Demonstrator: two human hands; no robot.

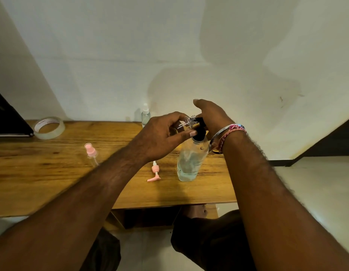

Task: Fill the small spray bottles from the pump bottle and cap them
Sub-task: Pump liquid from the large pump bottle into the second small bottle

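Note:
A clear pump bottle (190,160) with a black pump head (199,130) stands on the wooden table (52,173). My right hand (211,114) rests on top of the black pump head. My left hand (160,137) holds a small clear open-necked spray bottle (187,122) tilted, its threaded mouth right at the pump's spout. A pink spray cap with its dip tube (155,172) lies loose on the table, left of the pump bottle. Another small bottle with a pink cap (91,154) stands further left. A white-capped small bottle (145,114) stands by the wall.
A roll of clear tape (49,127) lies at the table's back left, next to a dark flat object (7,118). The wall runs right behind the table. The table's right edge is just past the pump bottle. My knees show below the front edge.

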